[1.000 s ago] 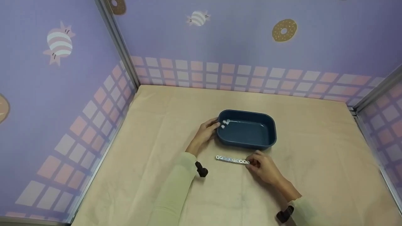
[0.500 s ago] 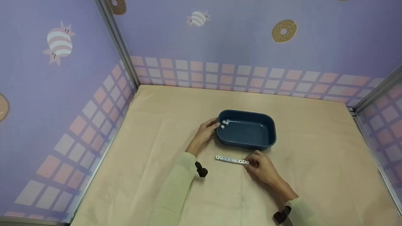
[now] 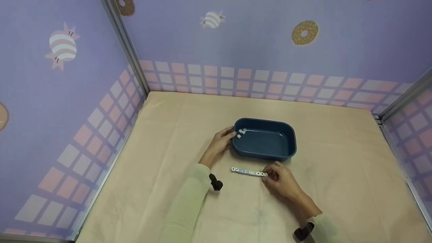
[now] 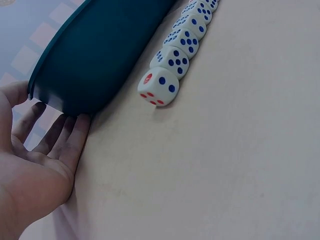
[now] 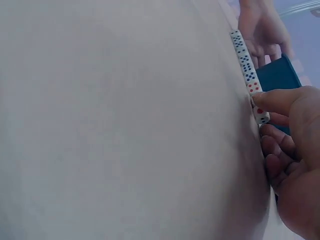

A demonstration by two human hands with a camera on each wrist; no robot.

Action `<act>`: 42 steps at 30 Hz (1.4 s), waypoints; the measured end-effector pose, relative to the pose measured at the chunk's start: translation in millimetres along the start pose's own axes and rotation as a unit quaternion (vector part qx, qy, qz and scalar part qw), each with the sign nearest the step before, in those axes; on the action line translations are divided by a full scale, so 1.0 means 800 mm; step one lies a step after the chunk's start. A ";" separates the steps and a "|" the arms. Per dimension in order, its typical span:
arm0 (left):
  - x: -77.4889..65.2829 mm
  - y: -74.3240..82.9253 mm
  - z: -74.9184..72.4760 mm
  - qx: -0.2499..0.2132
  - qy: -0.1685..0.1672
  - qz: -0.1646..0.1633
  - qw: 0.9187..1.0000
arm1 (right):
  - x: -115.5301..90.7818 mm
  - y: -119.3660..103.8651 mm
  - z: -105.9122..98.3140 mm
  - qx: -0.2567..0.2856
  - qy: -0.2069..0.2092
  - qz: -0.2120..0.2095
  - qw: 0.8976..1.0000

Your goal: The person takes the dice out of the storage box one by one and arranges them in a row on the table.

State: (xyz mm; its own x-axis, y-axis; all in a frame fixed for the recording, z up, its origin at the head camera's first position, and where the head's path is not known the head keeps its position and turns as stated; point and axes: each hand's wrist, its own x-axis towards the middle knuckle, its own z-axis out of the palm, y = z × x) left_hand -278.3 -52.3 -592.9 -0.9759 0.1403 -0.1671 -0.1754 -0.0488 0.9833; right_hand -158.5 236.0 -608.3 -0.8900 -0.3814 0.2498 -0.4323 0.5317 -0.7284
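A row of white dice with blue and red pips lies on the cloth, face against face, just in front of a dark blue rectangular tub. My right hand pinches the die at the row's right end between thumb and forefinger, its other fingers curled beside it. At the tub's left end my left hand grips the wall, thumb at the rim and fingers against the side below, as the left wrist view shows. Several loose dice lie inside the tub, by its left end.
A beige cloth covers the table. Purple patterned panels stand behind it and at both sides, joined by metal posts. Each wrist carries a small black camera.
My right hand has shifted very slightly left along with the end of the dice row. The left hand and tub stay in place.
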 end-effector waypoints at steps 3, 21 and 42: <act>0.000 -0.001 -0.001 -0.009 -0.002 0.002 1.000 | 0.001 -0.008 -0.007 -0.008 0.012 -0.017 1.000; -0.001 0.000 -0.004 0.012 0.001 0.010 1.000 | 0.095 -0.052 -0.027 -0.006 0.123 -0.045 0.991; -0.002 0.000 -0.005 -0.025 -0.017 0.001 1.000 | 0.209 -0.042 0.029 0.022 0.064 0.023 0.997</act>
State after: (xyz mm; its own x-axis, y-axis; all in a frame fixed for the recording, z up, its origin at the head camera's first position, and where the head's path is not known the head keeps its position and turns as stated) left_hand -277.1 -56.8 -592.7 -0.9715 0.1741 -0.1609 -0.1798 -0.0988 0.9787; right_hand -289.4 136.5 -556.7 -0.9209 -0.2560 0.2939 -0.3871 0.5119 -0.7669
